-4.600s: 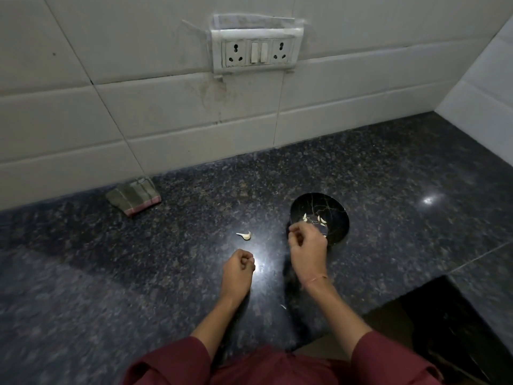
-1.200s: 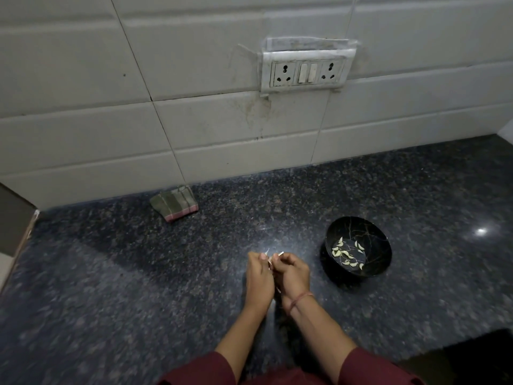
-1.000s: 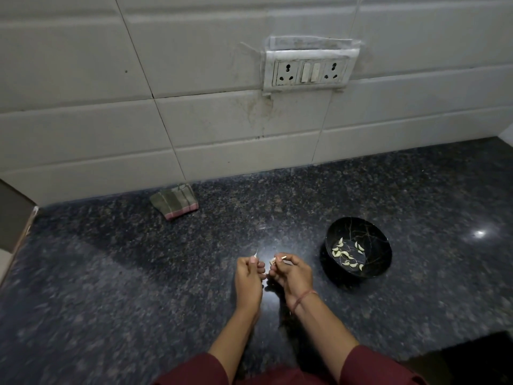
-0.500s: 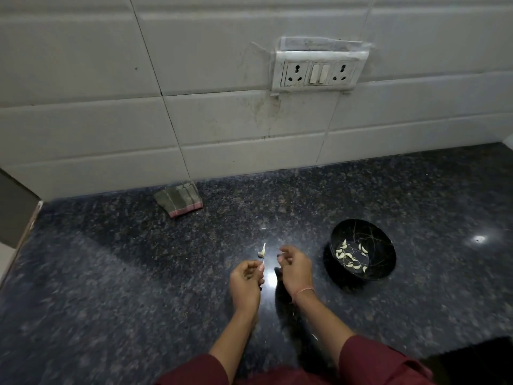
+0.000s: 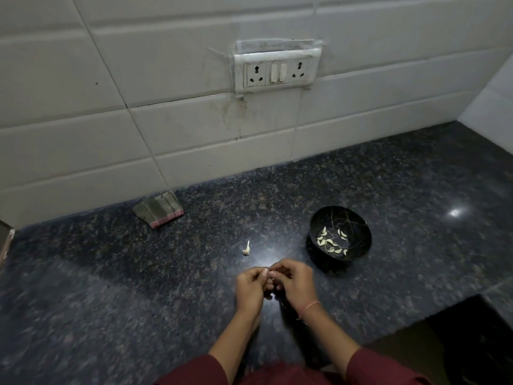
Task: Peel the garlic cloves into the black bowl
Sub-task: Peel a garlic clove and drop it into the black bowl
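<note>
A black bowl (image 5: 358,226) stands on the dark granite counter, right of centre, with several peeled garlic cloves (image 5: 331,243) inside. One small unpeeled garlic piece (image 5: 246,249) with a thin stalk lies on the counter left of the bowl. Just in front of it, my left hand (image 5: 249,286) and my right hand (image 5: 295,284) meet, fingers curled. Their fingertips pinch a small garlic clove (image 5: 270,274) between them, and it is mostly hidden by the fingers.
A folded greenish cloth (image 5: 158,209) lies by the tiled back wall at the left. A socket plate (image 5: 276,70) sits on the wall above. The counter edge (image 5: 410,326) steps in at the lower right, with a dark gap beyond.
My left hand let the stalked garlic piece go onto the counter. Half a second ago my hands were apart; now they have come together over the clove my right hand held.
</note>
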